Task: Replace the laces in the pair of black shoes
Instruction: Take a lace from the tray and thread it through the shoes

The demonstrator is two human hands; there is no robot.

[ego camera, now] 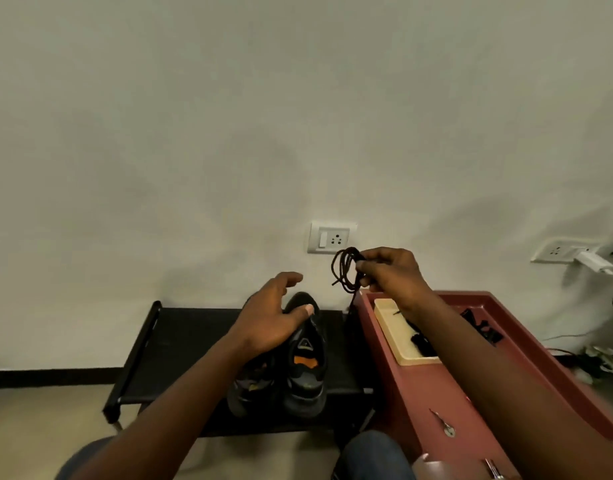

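Pair of black shoes (305,372) sits side by side on a low black surface (180,341) against the wall, at 6 o'clock from frame centre. Left hand (270,320) is over the shoes, fingers spread wide and holding nothing; the thumb lies near the far end of the right-side shoe, and it may be touching, but the view is dark and blurred. Right hand (393,273) is at 1 o'clock from the shoes, raised clear of them, pinching a coiled dark lace (345,271), with one loose end hanging down. Red box (419,393) is at 3 o'clock from the shoes. It has a cream tray (391,327) inside with more dark strips, probably laces.

Risks:
- The pinch only catches part of the coil, so loops could slip free and tangle or drop behind the surface.
- The hanging end could snag on the red box rim.
- A one-handed grab at a shoe could knock it off the front edge.
- Dark lace on dark shoe makes the eyelets hard to see, so it could get threaded wrong.
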